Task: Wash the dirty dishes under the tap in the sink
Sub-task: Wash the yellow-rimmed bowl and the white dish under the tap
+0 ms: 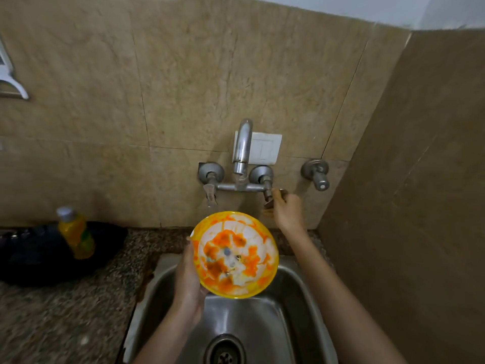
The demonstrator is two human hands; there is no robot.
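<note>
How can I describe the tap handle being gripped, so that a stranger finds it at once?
Start at the steel sink, then look up to the curved tap spout. Two handles hang below it; yours is the right handle, the only one the right hand grips.

No writing, brand or number could be read anywhere in the scene. The green-and-yellow label on the yellow bottle (76,233) at left was too blurred to make out.
</note>
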